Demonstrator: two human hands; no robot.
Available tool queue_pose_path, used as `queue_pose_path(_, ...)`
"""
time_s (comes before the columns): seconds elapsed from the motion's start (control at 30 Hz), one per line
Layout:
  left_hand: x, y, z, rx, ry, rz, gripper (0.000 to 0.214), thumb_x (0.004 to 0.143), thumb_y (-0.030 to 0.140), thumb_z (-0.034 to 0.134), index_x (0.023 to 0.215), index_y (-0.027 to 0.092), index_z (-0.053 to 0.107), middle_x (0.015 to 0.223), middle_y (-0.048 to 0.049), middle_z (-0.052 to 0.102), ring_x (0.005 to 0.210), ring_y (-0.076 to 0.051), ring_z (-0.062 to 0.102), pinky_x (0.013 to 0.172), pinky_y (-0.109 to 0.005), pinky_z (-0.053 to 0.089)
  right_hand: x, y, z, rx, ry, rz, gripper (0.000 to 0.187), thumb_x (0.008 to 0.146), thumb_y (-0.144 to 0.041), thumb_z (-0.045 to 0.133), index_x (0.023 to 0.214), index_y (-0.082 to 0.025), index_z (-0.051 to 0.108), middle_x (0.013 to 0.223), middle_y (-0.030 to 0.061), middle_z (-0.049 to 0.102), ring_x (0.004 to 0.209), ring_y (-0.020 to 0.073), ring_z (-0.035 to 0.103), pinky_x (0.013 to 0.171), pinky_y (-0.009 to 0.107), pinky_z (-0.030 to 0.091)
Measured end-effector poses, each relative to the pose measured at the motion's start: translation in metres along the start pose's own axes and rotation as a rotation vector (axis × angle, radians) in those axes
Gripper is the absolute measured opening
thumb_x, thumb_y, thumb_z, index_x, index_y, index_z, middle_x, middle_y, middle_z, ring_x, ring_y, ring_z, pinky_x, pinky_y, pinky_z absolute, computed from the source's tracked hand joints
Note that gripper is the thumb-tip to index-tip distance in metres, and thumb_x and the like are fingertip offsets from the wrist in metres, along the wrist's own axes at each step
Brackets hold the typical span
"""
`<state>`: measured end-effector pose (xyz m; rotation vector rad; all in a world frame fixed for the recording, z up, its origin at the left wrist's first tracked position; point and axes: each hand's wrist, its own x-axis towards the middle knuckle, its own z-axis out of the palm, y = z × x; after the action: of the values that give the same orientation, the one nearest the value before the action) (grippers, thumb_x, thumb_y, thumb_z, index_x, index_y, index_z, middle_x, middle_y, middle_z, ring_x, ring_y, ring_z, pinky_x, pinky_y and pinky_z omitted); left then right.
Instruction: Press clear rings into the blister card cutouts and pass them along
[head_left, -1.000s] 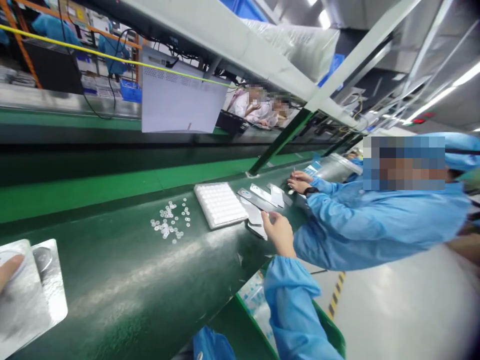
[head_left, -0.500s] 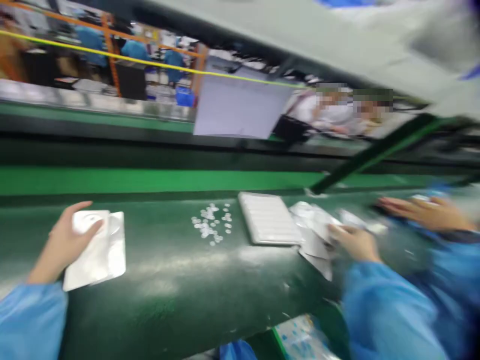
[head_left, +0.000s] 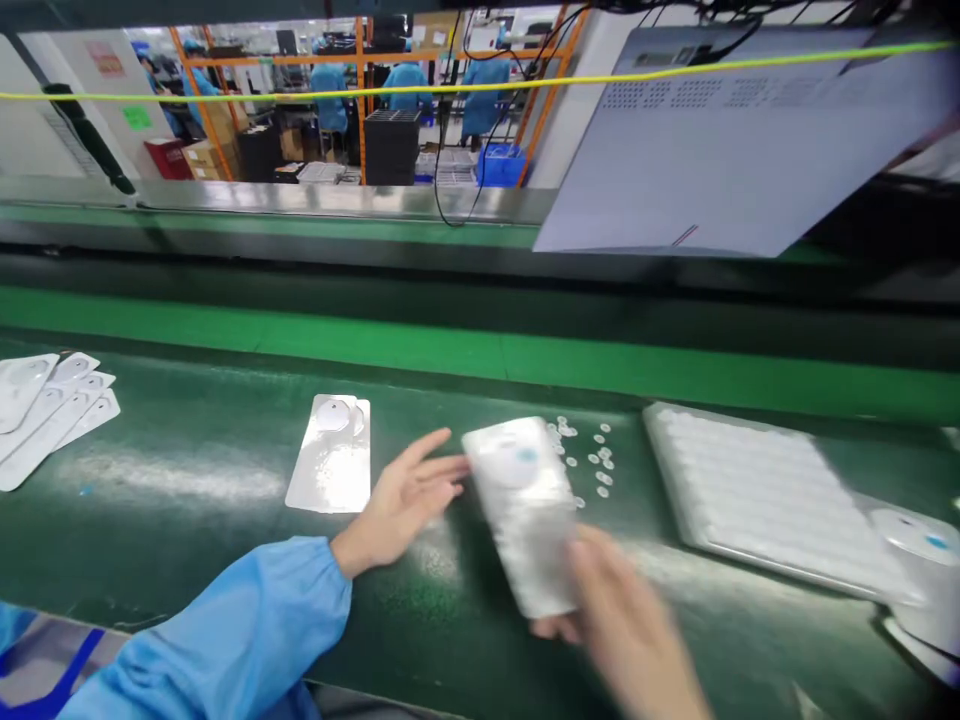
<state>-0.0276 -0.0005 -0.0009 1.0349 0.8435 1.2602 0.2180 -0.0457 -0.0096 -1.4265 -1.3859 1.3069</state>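
At your far left, a fan of silvery packs (head_left: 49,410) runs past the picture's edge, and an open stretch of green table (head_left: 202,420) separates it from two overlapping packs (head_left: 330,475) lying flat. Your left hand (head_left: 397,505) has its fingers loosely spread just beside the left edge of the blurred silvery pack (head_left: 521,510), whose lower right corner your right hand (head_left: 634,615) pinches above the table. Small discs (head_left: 603,479) lie scattered behind it, with a narrower gap before the white tray (head_left: 757,490), near another pack (head_left: 919,570).
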Motion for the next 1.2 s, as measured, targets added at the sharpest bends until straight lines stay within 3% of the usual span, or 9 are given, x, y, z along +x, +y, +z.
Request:
queue_pose_path(0.1,-0.003,-0.011,0.012,-0.141,0.095,-0.15,0.049,0.087,0.048,0.077,0.122,0.015,0.065,0.115,-0.0156,0.077,0.104,-0.029,0.074,0.086,-0.037,0.056,-0.003,-0.003,0.052,0.042,-0.275,-0.001,0.048,0.105,-0.062,0.043,0.116,-0.018,0.06,0.064,0.0012,0.067,0.049,0.0139,0.054,0.049,0.025,0.044)
queue_pose_path(0.17,-0.002,-0.011,0.008,-0.201,0.146,-0.213,0.045,0.085,0.041,0.08,0.119,0.014,0.065,0.107,-0.0141,0.079,0.097,-0.028,0.075,0.081,-0.035,0.057,0.0,-0.003,0.07,0.033,-0.345,0.012,0.044,0.107,-0.059,0.043,0.117,-0.019,0.058,0.069,0.0014,0.069,0.051,0.0126,0.052,0.051,0.024,0.042)
queue_pose_path(0.37,-0.002,-0.003,0.001,-0.352,0.193,-0.361,0.068,0.075,0.031,0.088,0.134,0.018,0.057,0.111,-0.0146,0.078,0.099,-0.029,0.076,0.076,-0.032,0.058,0.0,-0.003,0.064,-0.093,-0.363,-0.011,0.041,0.108,-0.053,0.043,0.108,-0.018,0.065,0.068,0.0012,0.068,0.053,0.0129,0.055,0.051,0.024,0.042)
queue_pose_path(0.47,-0.002,-0.002,0.002,-0.348,0.191,-0.4,0.063,0.075,0.03,0.087,0.13,0.017,0.059,0.105,-0.014,0.079,0.093,-0.028,0.077,0.074,-0.033,0.058,0.006,-0.007,0.054,-0.118,-0.194,-0.116,0.039,0.108,-0.048,0.045,0.113,-0.018,0.069,0.078,0.0049,0.072,0.056,0.0144,0.06,0.05,0.024,0.047)
queue_pose_path(0.53,-0.002,-0.002,0.002,-0.313,0.162,-0.394,0.057,0.077,0.031,0.084,0.128,0.017,0.062,0.098,-0.0116,0.08,0.088,-0.028,0.078,0.074,-0.034,0.058,0.013,-0.015,0.049,-0.172,0.007,-0.252,0.032,0.107,-0.043,0.05,0.114,-0.019,0.071,0.088,0.0074,0.075,0.063,0.0165,0.065,0.054,0.026,0.053)
queue_pose_path(0.6,-0.003,-0.002,0.002,-0.244,0.142,-0.368,0.05,0.081,0.031,0.08,0.126,0.017,0.065,0.094,-0.0092,0.08,0.085,-0.026,0.077,0.075,-0.033,0.058,0.023,-0.024,0.048,-0.286,0.1,-0.415,0.024,0.105,-0.035,0.055,0.115,-0.022,0.072,0.095,0.0084,0.076,0.071,0.0183,0.069,0.059,0.028,0.056)
queue_pose_path(0.8,-0.005,-0.005,0.003,0.073,0.166,-0.185,0.032,0.087,0.027,0.073,0.117,0.017,0.075,0.106,-0.0076,0.079,0.099,-0.024,0.072,0.088,-0.031,0.053,0.041,-0.035,0.062,-0.588,0.083,-0.726,0.032,0.104,-0.018,0.053,0.13,-0.026,0.07,0.104,0.0086,0.073,0.089,0.0208,0.073,0.076,0.031,0.06)
queue_pose_path(1.0,-0.007,-0.006,0.0,0.087,0.115,-0.206,0.038,0.089,0.029,0.068,0.126,0.019,0.071,0.114,-0.0071,0.076,0.101,-0.024,0.069,0.089,-0.031,0.052,0.045,-0.027,0.067,-0.717,0.142,-0.794,0.027,0.103,-0.017,0.056,0.123,-0.026,0.072,0.101,0.0064,0.074,0.077,0.0168,0.072,0.069,0.027,0.058)
queue_pose_path(1.2,-0.009,-0.008,-0.002,0.013,0.076,-0.255,0.036,0.093,0.03,0.059,0.125,0.021,0.073,0.117,-0.0063,0.076,0.106,-0.026,0.067,0.088,-0.032,0.051,0.049,-0.029,0.07,-0.63,0.123,-0.7,0.018,0.104,-0.019,0.053,0.105,-0.023,0.071,0.096,0.0054,0.074,0.08,0.0174,0.071,0.07,0.028,0.056)
